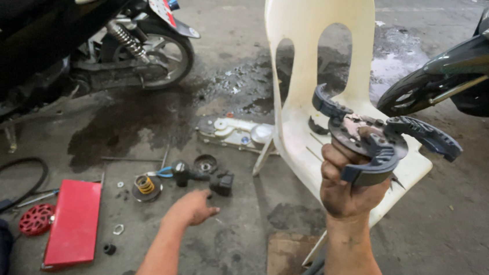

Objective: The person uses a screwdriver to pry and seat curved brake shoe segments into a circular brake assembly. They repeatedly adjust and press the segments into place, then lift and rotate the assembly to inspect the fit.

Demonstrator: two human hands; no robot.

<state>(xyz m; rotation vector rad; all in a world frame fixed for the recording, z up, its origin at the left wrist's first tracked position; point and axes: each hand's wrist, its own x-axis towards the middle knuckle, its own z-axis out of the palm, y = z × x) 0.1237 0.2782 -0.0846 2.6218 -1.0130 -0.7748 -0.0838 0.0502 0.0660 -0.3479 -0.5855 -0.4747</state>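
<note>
- Two hands show in the head view, both smeared dark with grease
- Right hand is raised in front of the white plastic chair, its fingers closed around a scooter clutch assembly: a round metal plate carrying three dark curved shoes
- One shoe swings out to the right, clear of the plate, another curves up at the left, and the third lies under the fingers at the lower edge (the plate's middle looks worn and pale)
- Left hand stretches low toward the concrete floor, palm down, fingers loosely spread and gripping nothing
- Just beyond its fingertips lie small black parts in a cluster, not touched by the hand
- Left of these sits a yellow coil spring on a round dark piece, with blue-handled pliers beside it
- Grey metal engine cover lies on the floor against the chair's leg
- Red flat box lies at the lower left, with a red perforated disc touching its left side and a black rubber belt looped further left
- Dark scooter stands at the upper left with its rear wheel on an oil-stained patch; the front of a second scooter shows at the upper right
</note>
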